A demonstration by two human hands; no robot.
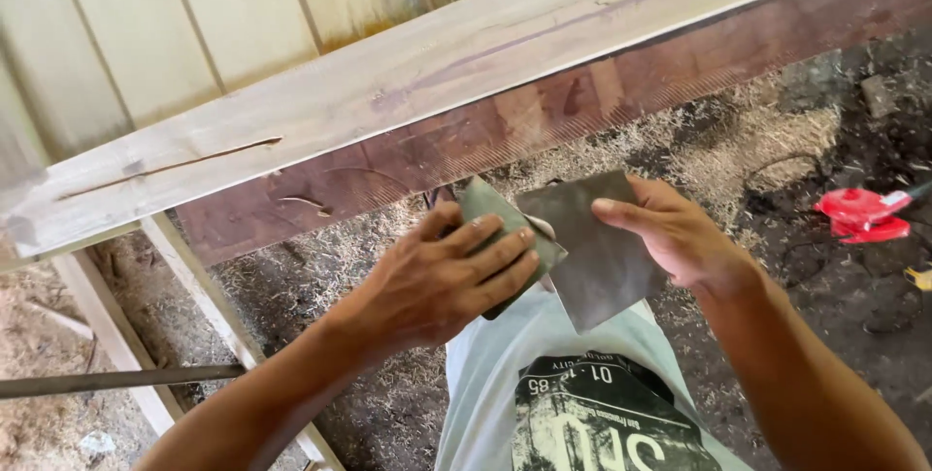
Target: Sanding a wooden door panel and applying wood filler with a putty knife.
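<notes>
So there are two sheets of sandpaper in play here, both held up in the air just below the edge of a long plank (408,83). The greenish sheet (490,214) is in the left hand (442,277), fingers wrapped flat over it and the thumb tucked behind, so it's a proper closed hold with the sheet bent a bit around the palm. The darker grey sheet (597,252) hangs from the right hand (680,238), pinched at its right edge between thumb and fingers, the rest of it dangling free and flat. The two sheets overlap in the middle, touching or very nearly, can't tell which.

The plank runs diagonally across, pale on its top face with a long crack near the left end, reddish-brown on the side facing the person. Under it the ground is covered in sawdust (738,151). Off to the right on the dirt sits a red power tool (859,214) with a cord. A thin metal bar (116,381) pokes in from the left.
</notes>
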